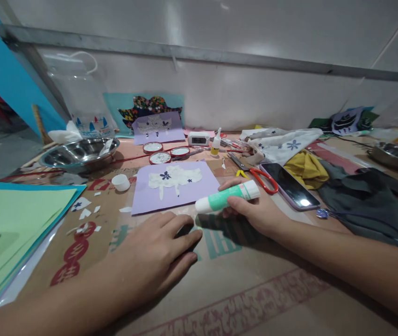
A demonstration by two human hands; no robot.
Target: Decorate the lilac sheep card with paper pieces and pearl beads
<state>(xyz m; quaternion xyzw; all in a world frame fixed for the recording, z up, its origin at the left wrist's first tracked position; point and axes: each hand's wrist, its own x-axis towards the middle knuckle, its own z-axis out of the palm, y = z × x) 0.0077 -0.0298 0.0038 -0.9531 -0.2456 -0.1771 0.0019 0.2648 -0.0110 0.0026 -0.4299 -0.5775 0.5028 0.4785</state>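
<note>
My right hand (251, 205) is wrapped round a green and white glue stick (225, 197), whose white end points left. My left hand (160, 247) hovers low over or rests on the table just left of that end, fingers bent and apart, with nothing visible in them. Behind both hands lies a sheet of purple paper (143, 186) bearing a white fabric cutout (181, 177) with dark flowers and drip-like strips. A white cap (120, 182) stands left of the paper. Small white scraps (85, 213) are scattered further left. Orange-handled scissors (265, 181) lie beyond my right hand.
Green paper sheets (20, 219) are stacked at the left, near a steel bowl (80, 156) and a clear jug (80, 93). A phone (290, 184), yellow cloth (306, 170) and dark cloth (360, 200) lie right. Behind are a small glue bottle (216, 143) and a digital clock (199, 138).
</note>
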